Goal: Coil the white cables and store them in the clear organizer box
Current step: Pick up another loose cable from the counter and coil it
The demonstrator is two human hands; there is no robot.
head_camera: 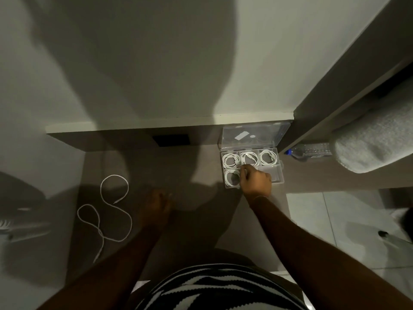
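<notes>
- Over the clear organizer box (277,175), the right hand (256,181) pinches a coiled white cable (232,177) in the front-left compartment.
- Left hand (156,208) hovers blurred above the tabletop (178,166); its grip cannot be told.
- Three coils fill the back row; a loose white cable (107,211) sprawls at left.

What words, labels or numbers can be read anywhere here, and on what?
None can be read.
Box lid: two white stickers, too small and blurred to read.
Water bottle: no readable label.
Coiled cables and the loose cable: no visible print.
</notes>
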